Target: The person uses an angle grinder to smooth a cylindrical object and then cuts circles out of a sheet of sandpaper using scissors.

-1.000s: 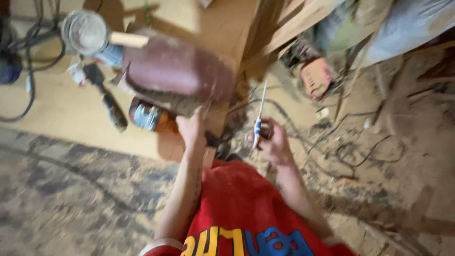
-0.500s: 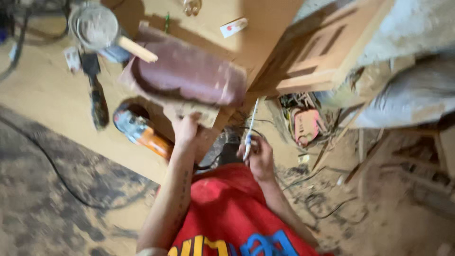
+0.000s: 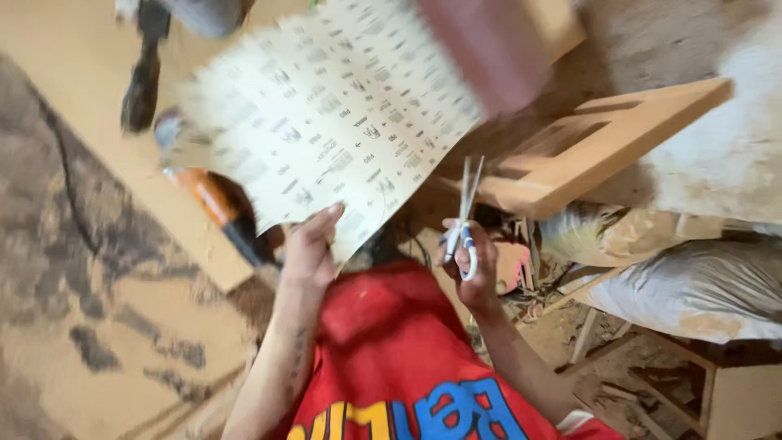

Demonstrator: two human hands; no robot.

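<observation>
Paper-backed sandpaper sheet point(image 3: 334, 122) pinched by left hand point(image 3: 309, 248), scissors point(image 3: 464, 216) in right hand point(image 3: 474, 265)

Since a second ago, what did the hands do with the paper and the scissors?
The left hand lifted the sandpaper sheet up toward the camera, so its pale printed back now faces us. The right hand kept hold of the scissors, blades pointing up and slightly parted. The orange tool stayed on the board.

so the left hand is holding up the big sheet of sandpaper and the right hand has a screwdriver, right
Not quite: the right hand holds white-and-blue-handled metal scissors, not a screwdriver. The left hand does hold up the large beige sandpaper sheet, printed backing showing. The head view shows it.
</observation>
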